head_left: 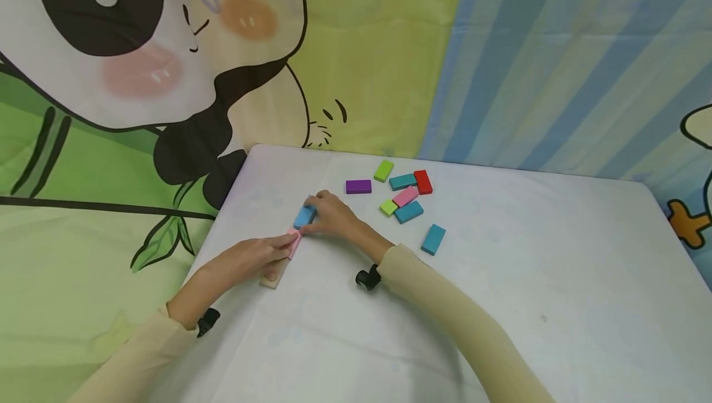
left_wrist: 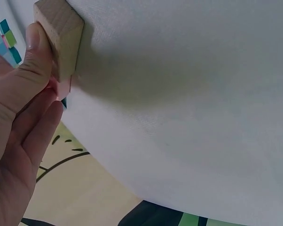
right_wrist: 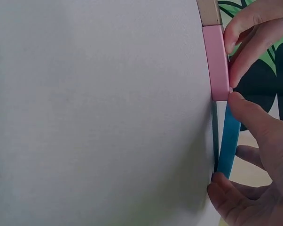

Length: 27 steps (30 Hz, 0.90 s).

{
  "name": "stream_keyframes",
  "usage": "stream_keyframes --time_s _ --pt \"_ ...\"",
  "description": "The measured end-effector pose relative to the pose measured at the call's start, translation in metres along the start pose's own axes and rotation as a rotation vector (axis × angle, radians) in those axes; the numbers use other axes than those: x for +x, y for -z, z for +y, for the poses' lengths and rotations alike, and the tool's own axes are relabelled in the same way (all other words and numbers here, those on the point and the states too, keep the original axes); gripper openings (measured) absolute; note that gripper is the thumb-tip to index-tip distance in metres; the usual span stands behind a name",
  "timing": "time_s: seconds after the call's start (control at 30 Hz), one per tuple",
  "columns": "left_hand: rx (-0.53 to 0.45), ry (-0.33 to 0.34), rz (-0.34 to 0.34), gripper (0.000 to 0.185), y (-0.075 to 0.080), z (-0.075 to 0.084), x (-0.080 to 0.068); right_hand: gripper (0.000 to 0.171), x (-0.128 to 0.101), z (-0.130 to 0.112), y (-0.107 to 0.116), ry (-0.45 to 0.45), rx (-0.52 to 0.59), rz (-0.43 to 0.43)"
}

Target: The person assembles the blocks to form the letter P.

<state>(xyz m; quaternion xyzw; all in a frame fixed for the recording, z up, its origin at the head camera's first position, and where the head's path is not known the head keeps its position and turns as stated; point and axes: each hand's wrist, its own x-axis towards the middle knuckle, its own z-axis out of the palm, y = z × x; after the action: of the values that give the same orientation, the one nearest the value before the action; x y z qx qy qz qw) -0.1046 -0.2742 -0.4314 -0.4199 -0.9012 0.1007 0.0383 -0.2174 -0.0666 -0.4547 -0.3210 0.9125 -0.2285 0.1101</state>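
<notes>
The right hand [head_left: 334, 217] is pinching a blue block [head_left: 304, 216] between thumb and fingers, tilting it against the end of a pink block [head_left: 294, 243] near the table's [head_left: 500, 304] left edge. The left hand [head_left: 253, 259] is resting extended fingers on the pink block, thumb touching a wooden block [head_left: 274, 279] adjoining it. Loose coloured blocks [head_left: 408, 196] are lying well apart.

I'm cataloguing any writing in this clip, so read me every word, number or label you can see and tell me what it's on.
None: no readable text anywhere.
The blocks, such as the blue block the right hand grips and the pink block under the left hand, are plain.
The backdrop shows only cartoon drawings.
</notes>
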Motion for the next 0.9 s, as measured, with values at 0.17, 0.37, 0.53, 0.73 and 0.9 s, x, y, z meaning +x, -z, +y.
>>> stream_keyframes --time_s 0.17,0.37,0.53,0.73,0.9 --pt "0.029 -0.014 -0.024 0.052 0.0002 0.0000 0.0009 0.062 0.0015 -0.0045 0.0015 0.021 -0.023 -0.008" --pt "0.175 -0.063 0.008 0.052 0.0001 -0.0011 0.0000 0.057 -0.0001 -0.0044 -0.0005 0.050 -0.064 -0.020" --pt "-0.066 0.011 0.002 0.050 0.0004 -0.0036 -0.0013 0.055 -0.0016 -0.0046 -0.0030 0.068 -0.080 -0.034" --pt "-0.362 0.092 -0.070 0.058 -0.0028 -0.0083 0.0023 0.050 -0.0042 -0.0036 -0.0025 0.076 -0.093 -0.031" --pt "-0.341 0.080 -0.003 0.066 -0.0061 -0.0090 0.0024 0.047 -0.0053 -0.0028 -0.0037 0.073 -0.078 -0.020"
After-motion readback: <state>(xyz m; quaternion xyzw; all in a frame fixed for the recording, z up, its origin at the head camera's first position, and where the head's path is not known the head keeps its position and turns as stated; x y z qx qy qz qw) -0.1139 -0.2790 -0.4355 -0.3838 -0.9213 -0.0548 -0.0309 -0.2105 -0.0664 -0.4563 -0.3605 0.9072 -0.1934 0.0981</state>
